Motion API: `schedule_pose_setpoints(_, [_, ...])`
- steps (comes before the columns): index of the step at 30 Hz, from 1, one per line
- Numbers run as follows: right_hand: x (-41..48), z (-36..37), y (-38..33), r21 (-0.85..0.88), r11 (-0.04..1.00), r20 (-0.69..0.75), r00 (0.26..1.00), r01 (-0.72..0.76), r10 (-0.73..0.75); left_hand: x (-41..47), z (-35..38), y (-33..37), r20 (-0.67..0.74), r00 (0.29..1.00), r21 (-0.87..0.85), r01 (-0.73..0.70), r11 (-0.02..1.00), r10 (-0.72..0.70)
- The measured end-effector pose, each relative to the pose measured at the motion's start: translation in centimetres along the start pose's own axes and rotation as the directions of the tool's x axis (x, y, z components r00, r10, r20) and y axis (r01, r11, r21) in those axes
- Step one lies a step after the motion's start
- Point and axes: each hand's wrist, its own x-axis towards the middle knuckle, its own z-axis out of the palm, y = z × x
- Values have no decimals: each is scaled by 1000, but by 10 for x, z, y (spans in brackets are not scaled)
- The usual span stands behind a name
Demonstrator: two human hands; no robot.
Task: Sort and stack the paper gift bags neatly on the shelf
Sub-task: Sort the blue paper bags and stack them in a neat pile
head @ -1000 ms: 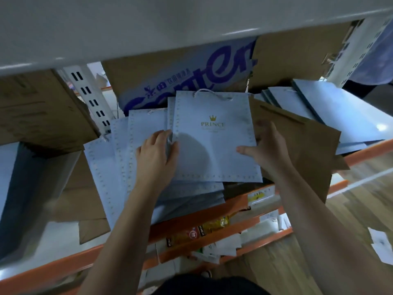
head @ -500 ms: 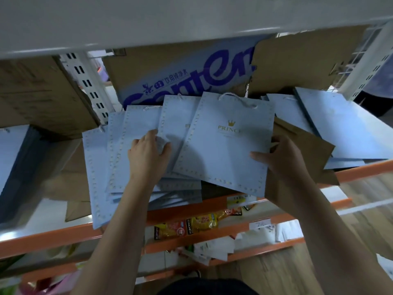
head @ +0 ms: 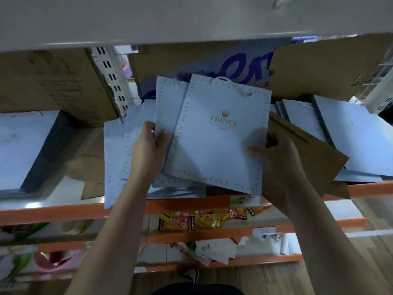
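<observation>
- Top PRINCE gift bag [head: 214,150] swung from square on pile to tilted, top edge leaning right.
- Second studded bag [head: 168,107] was almost covered before. It came out from under top bag on left, with wide strip of face and cord handle showing.
- Left hand [head: 146,154] went from lying flat across bag edges to gripping second bag's left edge, thumb on face, fingers curled behind.
- Right hand [head: 276,158], pinching top bag's right edge, turned round with it.
- View dropped: snack packets [head: 202,222] on lower shelf came fully into sight.
</observation>
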Motion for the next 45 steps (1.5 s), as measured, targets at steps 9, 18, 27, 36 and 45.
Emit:
schedule_pose_setpoints(9, [-13,85,-36,251,967,98,995,-42,18,-25,-87,-51,-228,967,30,124,992,-114])
schedule_pose_setpoints(18, [-44,205,-79,270,962,84,995,37,-62,-21,-195,-136,-309,928,-29,211,977,-209])
schedule_pose_setpoints(27, [-88,355,-123,226,972,16,997,69,-74,35,-328,-243,-259,937,4,245,970,-235])
schedule_pose_setpoints(36, [-122,424,-133,217,976,-10,1000,-20,22,89,-403,-320,-217,935,146,314,938,-280])
schedule_pose_setpoints(45, [-137,436,-134,184,981,-35,997,-63,71,117,-394,-355,-177,954,271,282,920,-241])
